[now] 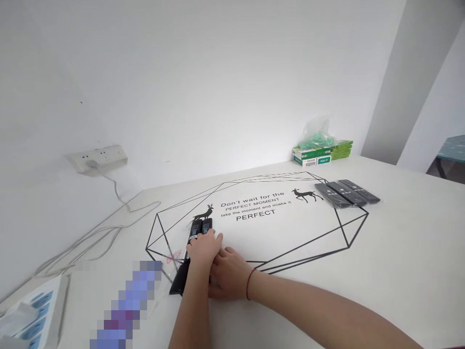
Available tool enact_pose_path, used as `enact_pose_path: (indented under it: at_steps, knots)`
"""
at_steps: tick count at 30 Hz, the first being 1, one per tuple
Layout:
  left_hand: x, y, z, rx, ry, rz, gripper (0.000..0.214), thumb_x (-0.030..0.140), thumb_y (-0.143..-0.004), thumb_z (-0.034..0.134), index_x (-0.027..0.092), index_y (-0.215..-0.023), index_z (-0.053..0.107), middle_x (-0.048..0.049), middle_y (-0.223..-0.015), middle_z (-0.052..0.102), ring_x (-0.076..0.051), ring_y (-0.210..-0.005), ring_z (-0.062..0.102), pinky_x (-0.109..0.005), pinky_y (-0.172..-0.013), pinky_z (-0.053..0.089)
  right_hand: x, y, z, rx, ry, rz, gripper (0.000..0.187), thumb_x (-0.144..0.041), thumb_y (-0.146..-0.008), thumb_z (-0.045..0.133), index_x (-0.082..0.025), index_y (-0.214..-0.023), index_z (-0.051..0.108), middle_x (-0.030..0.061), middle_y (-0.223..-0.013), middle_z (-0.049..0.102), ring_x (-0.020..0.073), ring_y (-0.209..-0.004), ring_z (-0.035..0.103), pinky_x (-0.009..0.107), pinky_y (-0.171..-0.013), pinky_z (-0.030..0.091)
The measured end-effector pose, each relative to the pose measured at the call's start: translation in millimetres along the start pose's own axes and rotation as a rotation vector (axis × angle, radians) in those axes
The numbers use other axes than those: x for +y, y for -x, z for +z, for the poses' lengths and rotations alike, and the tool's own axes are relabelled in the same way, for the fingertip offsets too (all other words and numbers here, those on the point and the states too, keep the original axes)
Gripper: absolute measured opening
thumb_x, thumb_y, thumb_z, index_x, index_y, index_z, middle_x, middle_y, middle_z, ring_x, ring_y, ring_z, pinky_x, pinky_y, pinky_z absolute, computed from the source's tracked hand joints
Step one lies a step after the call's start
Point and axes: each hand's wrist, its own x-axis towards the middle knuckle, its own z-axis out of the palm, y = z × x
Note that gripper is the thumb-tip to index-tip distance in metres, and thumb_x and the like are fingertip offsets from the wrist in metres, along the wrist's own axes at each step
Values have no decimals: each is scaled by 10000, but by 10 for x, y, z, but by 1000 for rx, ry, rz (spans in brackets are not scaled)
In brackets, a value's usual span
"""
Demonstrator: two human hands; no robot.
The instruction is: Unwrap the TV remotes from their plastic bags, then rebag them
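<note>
Forearms foremost — black remotes lie beneath left fingers.

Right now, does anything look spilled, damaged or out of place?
No spill or damage shows. The pale cord straggles untidily in loose bends on the left of the table. The left hand partly covers the black devices, so I can't vouch for those.

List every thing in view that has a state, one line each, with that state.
Left hand, resting over the near remotes
Right hand, close beside it, fingers partly hidden
Near remotes, side by side, partly covered
Far remotes, three side by side, buttons up
Wall socket, one plug inserted
Cable, lying slack
Green boxes, stacked
Plastic bag, atop the boxes
Power strip, partly out of view
</note>
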Motion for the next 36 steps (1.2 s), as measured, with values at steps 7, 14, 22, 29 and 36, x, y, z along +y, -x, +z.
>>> enact_pose_path:
  at_steps: [7, 14, 22, 29, 36]
  knots:
    - [-29, -100, 50, 20, 28, 87, 462, 319, -865, 367, 196, -1289, 506, -189, -1189, 598, -329, -1089, 570, -430, -869, 412, 64, 3, 7, -28, -44, 69, 486, -506, -822, 552, -192, -1191, 586, 129, -1268, 554, 330, -1145, 473, 458, -877, 449]
    - [59, -164, 121, -36, 178, 246, 518, 287, -835, 462, 136, -1330, 458, -154, -1190, 602, -232, -1093, 569, -292, -900, 404, 185, 276, -161, -14, 42, 81, 291, -374, -843, 544, -187, -1056, 609, 119, -1118, 578, 262, -939, 506, 402, -735, 446]
    - [58, -155, 144, -26, 208, 211, 471, 459, -824, 452, 104, -1097, 602, -164, -1043, 650, -268, -971, 616, -303, -799, 435, -21, 226, -10, 32, 43, -5, 410, -543, -841, 516, -214, -1059, 626, 114, -1117, 587, 260, -885, 522, 371, -651, 448]
    - [107, -196, 247, -35, 284, 249, 446, 306, -744, 520, 118, -1147, 550, -157, -1094, 639, -247, -967, 608, -290, -780, 433, -57, 266, -85, -31, -12, -13, 302, -449, -827, 616, -165, -929, 625, 51, -938, 676, 203, -793, 609, 325, -650, 456]
    - [171, -101, 229, -110, 387, 293, 375, 247, -675, 553, 120, -1027, 581, -149, -1008, 669, -259, -904, 623, -297, -723, 444, -11, 702, -417, -71, -59, 138, 87, -219, -815, 551, -185, -886, 587, 59, -949, 658, 208, -817, 603, 309, -694, 455]
